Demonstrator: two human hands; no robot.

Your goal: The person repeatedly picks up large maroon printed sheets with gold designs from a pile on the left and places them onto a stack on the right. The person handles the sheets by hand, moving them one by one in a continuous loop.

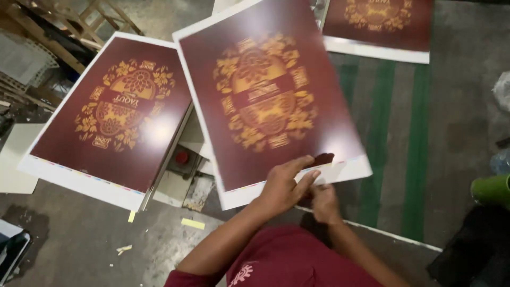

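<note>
A large maroon printed sheet point(268, 101) with a gold ornament and white margins is lifted at a tilt in the middle of the view, blurred by motion. My left hand point(287, 183) lies on its near edge, fingers stretched over the top and pinching the margin. My right hand point(324, 203) sits just below that same edge, fingers curled, gripping the sheet from underneath. A small dark corner of the sheet is folded up near my fingertips.
A stack of the same maroon sheets point(109, 114) lies to the left, above a machine part with a red button point(182, 157). Another such sheet point(377, 24) lies at the top right. Green floor stripes point(417, 149), a green cylinder point(491, 190) and wooden pallets point(58, 26) surround the spot.
</note>
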